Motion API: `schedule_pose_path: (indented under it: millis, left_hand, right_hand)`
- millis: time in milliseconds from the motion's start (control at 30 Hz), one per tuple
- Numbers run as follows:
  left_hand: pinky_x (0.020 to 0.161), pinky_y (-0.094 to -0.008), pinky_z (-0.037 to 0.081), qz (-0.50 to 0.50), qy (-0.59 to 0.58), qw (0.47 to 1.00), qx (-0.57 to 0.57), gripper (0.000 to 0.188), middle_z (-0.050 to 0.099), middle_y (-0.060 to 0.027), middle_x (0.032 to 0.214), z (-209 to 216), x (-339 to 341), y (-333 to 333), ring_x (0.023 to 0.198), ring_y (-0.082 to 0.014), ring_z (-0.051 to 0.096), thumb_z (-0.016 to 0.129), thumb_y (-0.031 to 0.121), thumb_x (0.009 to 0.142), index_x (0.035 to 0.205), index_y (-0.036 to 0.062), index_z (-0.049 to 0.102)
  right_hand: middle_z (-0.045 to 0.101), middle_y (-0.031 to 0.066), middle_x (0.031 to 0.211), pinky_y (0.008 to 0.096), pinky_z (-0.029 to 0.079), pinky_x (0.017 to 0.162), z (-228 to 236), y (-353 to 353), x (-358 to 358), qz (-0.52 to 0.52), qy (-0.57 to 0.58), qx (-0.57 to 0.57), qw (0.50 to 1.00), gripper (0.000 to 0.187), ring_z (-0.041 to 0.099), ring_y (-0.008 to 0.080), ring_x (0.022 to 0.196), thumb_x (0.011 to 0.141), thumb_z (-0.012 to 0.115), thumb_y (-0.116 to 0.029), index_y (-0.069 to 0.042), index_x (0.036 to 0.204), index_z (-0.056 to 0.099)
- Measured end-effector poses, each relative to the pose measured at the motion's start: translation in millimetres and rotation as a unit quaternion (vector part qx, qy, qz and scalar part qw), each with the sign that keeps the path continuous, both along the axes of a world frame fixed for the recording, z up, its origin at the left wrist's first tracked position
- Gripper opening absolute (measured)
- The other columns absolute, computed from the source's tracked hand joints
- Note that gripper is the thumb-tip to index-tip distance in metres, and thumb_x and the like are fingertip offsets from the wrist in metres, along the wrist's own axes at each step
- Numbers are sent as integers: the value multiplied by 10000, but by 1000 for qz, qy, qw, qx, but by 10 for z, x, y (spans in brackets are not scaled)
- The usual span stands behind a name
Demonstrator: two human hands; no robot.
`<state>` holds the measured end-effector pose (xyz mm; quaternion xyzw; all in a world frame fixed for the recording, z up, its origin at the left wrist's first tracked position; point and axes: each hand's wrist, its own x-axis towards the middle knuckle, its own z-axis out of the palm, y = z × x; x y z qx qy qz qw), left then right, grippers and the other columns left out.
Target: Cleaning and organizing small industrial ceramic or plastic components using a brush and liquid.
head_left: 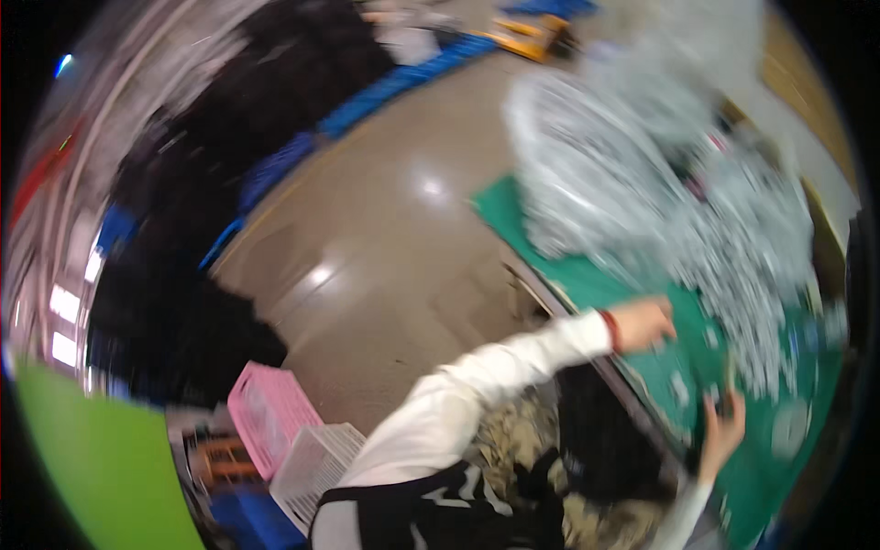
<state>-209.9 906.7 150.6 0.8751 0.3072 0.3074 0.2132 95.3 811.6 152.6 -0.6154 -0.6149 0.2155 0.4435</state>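
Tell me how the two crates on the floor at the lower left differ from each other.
The pink crate is a bright colour, while the white crate is pale. The pink crate lies farther from the person; the white crate lies nearer, close to the sleeve of the left hand. The pink one seems to stand a little taller, though blur makes that unsure. Both are boxy plastic crates with lattice walls, side by side on the floor.

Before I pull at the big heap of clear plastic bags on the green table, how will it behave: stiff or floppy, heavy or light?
The heap of clear plastic bags looks crinkled and shapeless, so it is probably floppy and would sag when lifted. It seems loosely piled, so the bags may slide apart over the green table instead of moving together. The thin film suggests little weight, though the blur hides any contents.
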Motion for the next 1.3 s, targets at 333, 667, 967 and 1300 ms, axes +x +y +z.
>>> schedule_pose_path:
  millis: [333,667,967,1300]
  left_hand:
    - [595,-247,482,39,-77,983,-161,404,585,-23,907,330,-111,-491,672,-91,569,810,-10,709,1092,70,709]
    - [557,-237,451,26,-73,988,-131,453,567,-29,895,314,242,-552,645,-97,551,858,74,673,1103,63,716]
    - [822,-368,519,-11,59,994,90,270,658,-64,1084,370,539,342,956,-272,627,699,66,810,1072,129,719]
    - [584,-222,495,6,-13,977,-215,434,673,-70,965,526,-234,-357,674,-106,630,801,-20,712,1125,52,688]
  right_hand:
    - [615,33,820,259,409,603,355,201,-447,142,33,-78,986,273,554,104,715,723,819,-84,-21,977,741]
    - [639,4,807,213,410,576,482,37,-516,168,87,-136,973,275,540,47,704,755,807,-74,-4,1008,728]
    - [649,-30,823,193,420,631,169,118,-372,36,263,-84,961,181,538,23,720,850,732,-67,8,1010,688]
    - [609,-4,935,209,355,542,437,-17,-423,111,74,-111,985,410,475,49,680,680,863,-77,6,1043,691]
